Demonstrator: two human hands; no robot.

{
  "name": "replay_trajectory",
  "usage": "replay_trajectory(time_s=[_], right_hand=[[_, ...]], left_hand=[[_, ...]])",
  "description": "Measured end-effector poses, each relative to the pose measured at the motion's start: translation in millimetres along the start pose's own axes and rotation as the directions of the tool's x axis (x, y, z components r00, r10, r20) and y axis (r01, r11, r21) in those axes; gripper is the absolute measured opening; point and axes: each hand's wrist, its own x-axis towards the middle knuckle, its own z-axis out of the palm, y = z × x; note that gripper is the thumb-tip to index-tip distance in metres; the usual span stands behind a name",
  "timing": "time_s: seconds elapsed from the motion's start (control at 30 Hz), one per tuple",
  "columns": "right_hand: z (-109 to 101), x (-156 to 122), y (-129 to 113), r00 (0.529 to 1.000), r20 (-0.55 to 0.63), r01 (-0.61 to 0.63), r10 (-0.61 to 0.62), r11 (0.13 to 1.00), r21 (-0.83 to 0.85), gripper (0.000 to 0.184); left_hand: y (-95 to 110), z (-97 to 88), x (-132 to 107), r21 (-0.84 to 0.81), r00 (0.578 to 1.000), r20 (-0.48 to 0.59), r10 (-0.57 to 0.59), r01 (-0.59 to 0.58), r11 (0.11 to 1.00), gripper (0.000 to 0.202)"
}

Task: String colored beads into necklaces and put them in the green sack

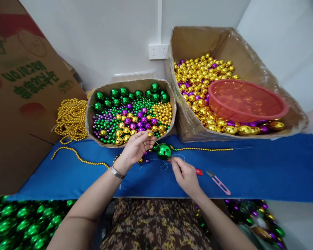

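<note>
1. Cardboard sheet (15, 104) with green print leans at the far left, beside the work surface.
2. Blue cloth (250, 166) covers the table from edge to edge.
3. Large cardboard box (198, 128) stands at the back right, lined with plastic and heaped with gold and purple balls.
4. Red basin (247, 100) lies tilted on top of those balls.
5. Smaller box (130, 83) sits just left of the large one and holds green, purple and gold beads sorted in patches.
6. Gold bead strands (70, 118) are piled left of the smaller box, and one strand (206, 149) stretches along the cloth to the right.
7. Left hand (134, 149), with a wristwatch (117, 172), is raised at the smaller box's front edge. Its fingertips are pinched together on a fine thread (164, 166).
8. Right hand (184, 175) rests low on the cloth, its thumb and forefinger closed on the same thread just below the ball.
9. Green ball (164, 151) sits on the cloth between the two hands, at the strand's left end.
10. Pink-handled snips (219, 182) lie on the cloth near the right hand, not touching it.
</note>
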Motion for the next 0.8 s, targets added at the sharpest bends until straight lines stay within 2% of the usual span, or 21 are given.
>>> replay_trajectory(time_s=[0.23, 0.3, 0.4, 0.53, 0.63, 0.73, 0.8], right_hand=[[-1.8, -1.5, -0.2, 1.0, 0.014, 0.024, -0.023, 0.999, -0.023, 0.022], [0.5, -2.8, 1.5, 0.999, 0.011, 0.045, -0.044, 0.997, -0.057, 0.023], [10.5, -8.3, 9.6, 0.999, 0.03, 0.049, -0.045, 0.991, -0.128, 0.024], [29.2, -22.7, 30.8, 0.987, 0.142, -0.045, 0.071, 0.982, -0.181, 0.023], [33.0, -30.3, 44.4, 0.967, 0.241, -0.005, 0.083, 0.951, -0.31, 0.019], [25.0, -26.2, 43.5, 0.963, 0.261, 0.052, 0.062, 0.91, -0.41, 0.02], [19.2, -17.0, 34.2, 0.98, 0.197, 0.061, 0.013, 0.93, -0.363, 0.023]], left_hand=[[0.2, -4.8, -7.3, 0.019, 1.0, 0.001, 0.03, -0.03, 0.999, 0.026], [-1.4, -7.3, -10.7, 0.086, 0.997, -0.005, 0.074, -0.073, 0.994, 0.027], [-11.3, -12.4, -18.4, 0.27, 0.991, 0.02, 0.135, -0.136, 0.953, 0.028], [-39.7, -24.0, -29.5, 0.516, 0.989, 0.051, 0.14, -0.146, 0.844, 0.029], [-59.2, -33.8, -34.8, 0.673, 0.972, 0.1, 0.212, -0.223, 0.705, 0.027], [-60.6, -35.1, -38.5, 0.764, 0.94, 0.171, 0.296, -0.316, 0.562, 0.026], [-49.0, -27.6, -40.8, 0.785, 0.909, 0.219, 0.354, -0.38, 0.49, 0.024]])
